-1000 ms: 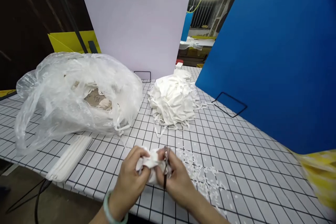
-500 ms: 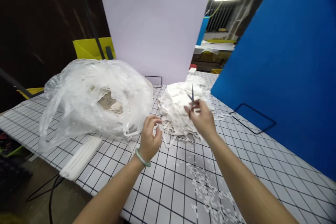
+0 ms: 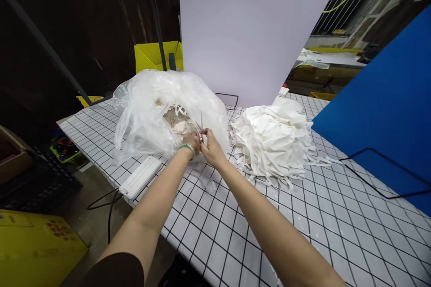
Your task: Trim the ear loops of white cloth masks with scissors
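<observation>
- Both my hands are at the mouth of the bag [image 3: 151, 112] on the tabletop [image 3: 336, 215], left hand [image 3: 191, 142] and right hand [image 3: 210, 147] touching.
- Right grip is curled round small scissors [image 3: 201, 124], blades up. The left is pinched on something white inside, can't tell what.
- The bag is thin, crinkly film, so light and slippery. I'd grab a bunched edge.
- White fabric pile [image 3: 272, 141] just beside looks soft and floppy, with loose straps that could snag.

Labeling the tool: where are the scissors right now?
In the head view, the scissors are in the right hand, left of centre, at the mouth of the plastic bag, beside the left hand.
</observation>
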`<state>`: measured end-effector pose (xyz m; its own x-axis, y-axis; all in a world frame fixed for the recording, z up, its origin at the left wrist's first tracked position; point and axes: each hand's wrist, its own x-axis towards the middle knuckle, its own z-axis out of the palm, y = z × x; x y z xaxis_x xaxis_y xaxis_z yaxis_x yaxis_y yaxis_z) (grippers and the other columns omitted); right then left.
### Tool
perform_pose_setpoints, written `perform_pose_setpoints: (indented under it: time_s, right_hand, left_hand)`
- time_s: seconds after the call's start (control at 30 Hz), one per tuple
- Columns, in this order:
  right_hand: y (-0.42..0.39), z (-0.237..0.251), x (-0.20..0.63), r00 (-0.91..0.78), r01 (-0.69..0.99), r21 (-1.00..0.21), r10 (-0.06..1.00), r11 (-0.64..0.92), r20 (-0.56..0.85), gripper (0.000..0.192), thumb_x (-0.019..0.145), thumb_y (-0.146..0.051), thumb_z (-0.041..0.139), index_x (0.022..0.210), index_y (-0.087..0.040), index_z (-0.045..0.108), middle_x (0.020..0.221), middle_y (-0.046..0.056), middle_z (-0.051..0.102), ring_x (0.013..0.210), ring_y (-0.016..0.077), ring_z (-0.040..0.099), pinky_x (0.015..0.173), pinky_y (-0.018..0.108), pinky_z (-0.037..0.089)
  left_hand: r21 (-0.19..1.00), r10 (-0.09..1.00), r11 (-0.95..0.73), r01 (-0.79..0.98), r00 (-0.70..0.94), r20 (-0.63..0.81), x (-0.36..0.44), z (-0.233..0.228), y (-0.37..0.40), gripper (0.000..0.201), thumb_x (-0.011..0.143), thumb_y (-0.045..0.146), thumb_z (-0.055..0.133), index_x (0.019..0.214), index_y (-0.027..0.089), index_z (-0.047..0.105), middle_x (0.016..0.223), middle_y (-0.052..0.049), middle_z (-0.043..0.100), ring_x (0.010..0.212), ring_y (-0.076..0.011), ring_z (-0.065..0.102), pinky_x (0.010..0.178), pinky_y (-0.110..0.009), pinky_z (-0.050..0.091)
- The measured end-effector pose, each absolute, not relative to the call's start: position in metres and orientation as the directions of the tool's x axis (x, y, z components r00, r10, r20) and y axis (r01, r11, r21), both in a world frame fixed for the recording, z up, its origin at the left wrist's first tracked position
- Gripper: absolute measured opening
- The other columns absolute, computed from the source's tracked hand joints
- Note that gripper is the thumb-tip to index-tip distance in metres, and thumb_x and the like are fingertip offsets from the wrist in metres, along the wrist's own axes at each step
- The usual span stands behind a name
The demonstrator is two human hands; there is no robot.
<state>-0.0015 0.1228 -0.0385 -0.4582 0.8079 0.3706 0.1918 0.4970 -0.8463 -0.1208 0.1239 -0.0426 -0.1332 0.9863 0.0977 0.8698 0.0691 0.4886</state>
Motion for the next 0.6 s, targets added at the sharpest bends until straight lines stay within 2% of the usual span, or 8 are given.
perform_pose_setpoints:
  time_s: [0.07, 0.2, 0.27, 0.33, 0.4, 0.5, 0.6]
  right_hand:
    - [0.122, -0.044, 0.018, -0.448, 0.231, -0.826, 0.810, 0.514, 0.378, 0.030, 0.090, -0.043, 0.054, 0.107, -0.020, 0.046, 0.117, 0.016, 0.059, 0.112, 0.0289, 0.056, 0.105, 0.049, 0.042]
    - [0.100, -0.034, 0.050, -0.499, 0.228, -0.806, 0.776, 0.546, 0.385, 0.031, 0.091, -0.045, 0.058, 0.108, -0.022, 0.049, 0.118, 0.013, 0.061, 0.111, 0.0254, 0.059, 0.103, 0.043, 0.045]
    - [0.083, -0.028, 0.062, -0.485, 0.152, -0.861, 0.796, 0.485, 0.363, 0.032, 0.093, -0.049, 0.057, 0.109, -0.024, 0.047, 0.123, 0.011, 0.061, 0.108, 0.0228, 0.062, 0.098, 0.039, 0.049]
    - [0.066, -0.028, 0.073, -0.434, 0.066, -0.929, 0.849, 0.365, 0.302, 0.034, 0.094, -0.054, 0.054, 0.108, -0.024, 0.047, 0.120, 0.009, 0.062, 0.100, 0.0207, 0.064, 0.087, 0.035, 0.054]
    - [0.049, -0.036, 0.086, -0.360, 0.051, -0.970, 0.911, 0.236, 0.203, 0.037, 0.092, -0.060, 0.053, 0.105, -0.025, 0.048, 0.107, 0.006, 0.065, 0.087, 0.0187, 0.064, 0.075, 0.032, 0.054]
    - [0.027, -0.059, 0.113, -0.246, 0.144, -0.986, 0.968, 0.089, 0.051, 0.041, 0.084, -0.061, 0.061, 0.099, -0.024, 0.051, 0.089, 0.003, 0.063, 0.073, 0.0171, 0.059, 0.063, 0.029, 0.051]
    - [0.008, -0.080, 0.143, -0.167, 0.221, -0.975, 0.986, 0.012, -0.026, 0.041, 0.077, -0.055, 0.070, 0.096, -0.022, 0.054, 0.095, 0.006, 0.065, 0.075, 0.0185, 0.060, 0.064, 0.031, 0.051]
  left_hand:
    - [0.529, 0.977, 0.051, 0.847, -0.152, 0.149, -0.123, -0.050, 0.116, 0.036, 0.097, 0.035, 0.062, 0.128, 0.016, 0.059, 0.128, -0.011, 0.062, 0.109, -0.0236, 0.065, 0.091, -0.045, 0.058]
    - [0.607, 0.877, -0.046, 0.793, -0.258, 0.405, -0.132, -0.043, 0.072, 0.025, 0.099, 0.025, 0.053, 0.120, 0.013, 0.058, 0.118, -0.014, 0.061, 0.108, -0.0255, 0.061, 0.094, -0.046, 0.053]
    - [0.617, 0.823, -0.137, 0.775, -0.258, 0.507, -0.123, -0.037, 0.038, 0.021, 0.098, 0.023, 0.048, 0.116, 0.014, 0.054, 0.108, -0.013, 0.059, 0.103, -0.0255, 0.058, 0.089, -0.043, 0.052]
    - [0.612, 0.811, -0.247, 0.751, -0.185, 0.555, -0.100, -0.040, 0.002, 0.018, 0.096, 0.025, 0.051, 0.112, 0.018, 0.054, 0.100, -0.009, 0.058, 0.092, -0.0230, 0.058, 0.080, -0.038, 0.052]
    - [0.614, 0.838, -0.328, 0.718, -0.079, 0.540, -0.071, -0.051, -0.029, 0.016, 0.091, 0.023, 0.056, 0.107, 0.020, 0.055, 0.093, -0.006, 0.058, 0.083, -0.0206, 0.057, 0.073, -0.034, 0.052]
    - [0.649, 0.898, -0.332, 0.685, 0.018, 0.440, -0.042, -0.076, -0.060, 0.021, 0.087, 0.012, 0.052, 0.106, 0.019, 0.058, 0.091, -0.005, 0.059, 0.079, -0.0198, 0.058, 0.072, -0.034, 0.053]
    - [0.685, 0.936, -0.274, 0.675, 0.024, 0.351, -0.050, -0.088, -0.078, 0.036, 0.085, 0.009, 0.055, 0.119, 0.018, 0.055, 0.103, -0.008, 0.061, 0.093, -0.0231, 0.062, 0.081, -0.038, 0.056]
